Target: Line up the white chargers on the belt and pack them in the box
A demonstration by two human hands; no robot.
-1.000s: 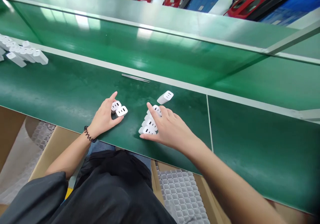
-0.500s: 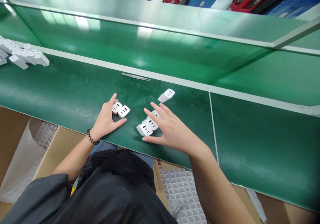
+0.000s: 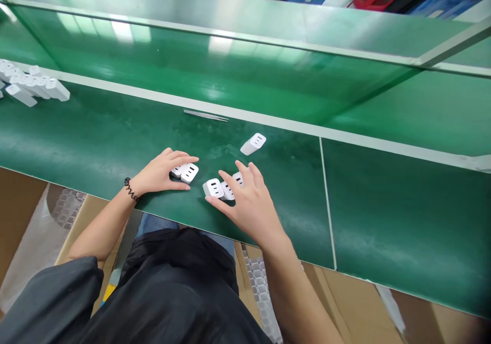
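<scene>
My left hand curls around two white USB chargers standing side by side, thumb on the near side and fingers on the far side; the palm partly hides one. My right hand closes around a short row of similar chargers, its thumb at the leftmost one and its fingers spread over the others, partly covering them. The port faces of both groups point up. Beyond my right hand a single white charger stands tilted on the green work surface.
Metal tweezers lie near the white strip at the back. A cluster of white chargers stands at the far left. Below the table edge are cardboard boxes and a honeycomb-patterned divider. A green panel rises behind.
My right hand has moved left and nearer, and its row of chargers has shifted left and turned. My left hand's fingers have come over and around its two chargers.
</scene>
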